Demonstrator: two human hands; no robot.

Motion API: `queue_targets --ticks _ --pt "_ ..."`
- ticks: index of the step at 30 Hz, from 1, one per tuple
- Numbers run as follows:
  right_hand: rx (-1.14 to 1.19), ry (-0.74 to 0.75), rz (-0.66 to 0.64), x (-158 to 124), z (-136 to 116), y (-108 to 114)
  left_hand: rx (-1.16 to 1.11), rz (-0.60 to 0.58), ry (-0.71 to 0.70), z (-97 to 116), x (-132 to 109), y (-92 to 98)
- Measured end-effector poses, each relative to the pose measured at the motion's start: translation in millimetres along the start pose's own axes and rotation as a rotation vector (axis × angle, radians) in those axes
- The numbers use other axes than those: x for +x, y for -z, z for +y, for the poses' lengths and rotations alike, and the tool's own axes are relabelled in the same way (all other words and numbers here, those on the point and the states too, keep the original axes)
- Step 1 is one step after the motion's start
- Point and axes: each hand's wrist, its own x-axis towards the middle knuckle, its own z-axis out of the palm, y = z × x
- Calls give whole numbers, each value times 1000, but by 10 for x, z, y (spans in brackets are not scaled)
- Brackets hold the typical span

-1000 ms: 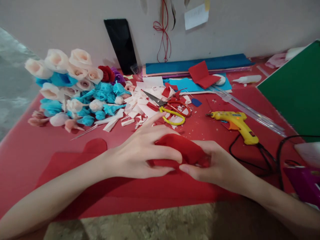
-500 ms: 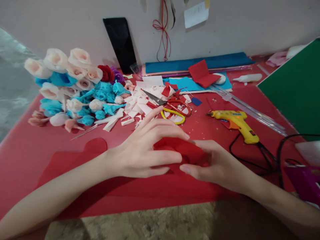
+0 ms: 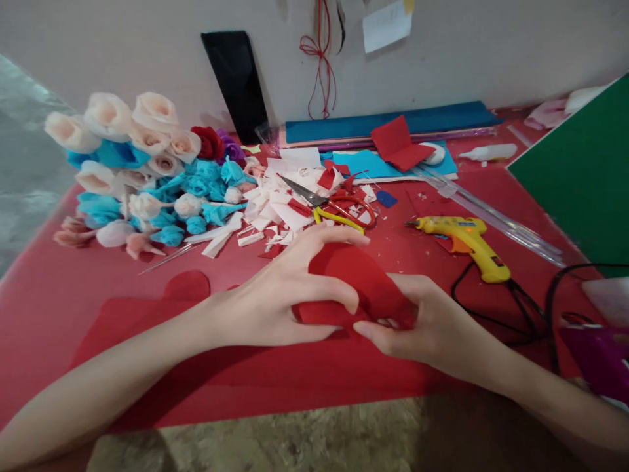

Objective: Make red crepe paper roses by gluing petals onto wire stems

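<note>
Between my two hands is a red paper petal (image 3: 354, 278), curved and raised above the table. My left hand (image 3: 289, 288) grips it from the left, index finger bent over its face and the other fingers partly behind it. With thumb and fingers my right hand (image 3: 417, 321) pinches its lower right edge. Under my hands lies a large red paper sheet (image 3: 275, 373). A rounded red paper piece (image 3: 188, 286) rests at the sheet's upper left edge. Just beyond my left hand are scissors (image 3: 339, 206) with red and yellow handles, lying on paper scraps.
Paper flowers (image 3: 147, 177) in pale peach and blue are heaped at left. A yellow glue gun (image 3: 455, 229) with a black cord lies right. Farther back are blue paper (image 3: 388, 121), clear sticks (image 3: 501, 213) and a glue bottle (image 3: 489, 153). A green board (image 3: 584, 170) stands at right.
The red petal has tilted up and shows more of its face. My left fingers have shifted around it, and the left hand now covers part of the yellow scissor handle.
</note>
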Motion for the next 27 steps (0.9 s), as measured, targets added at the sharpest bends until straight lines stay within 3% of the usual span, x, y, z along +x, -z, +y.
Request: queue_targets --ticks 7,16,22,27 --pt "-63 77 46 0 -7 -7 -97 7 68 21 1 -23" --pt "-265 139 56 -38 61 1 -15 -67 61 11 -31 -1" --pt "-62 176 31 -39 35 36 -6 -46 54 31 -25 38" --pt "60 30 -67 -27 40 51 -7 -37 45 38 -32 37"
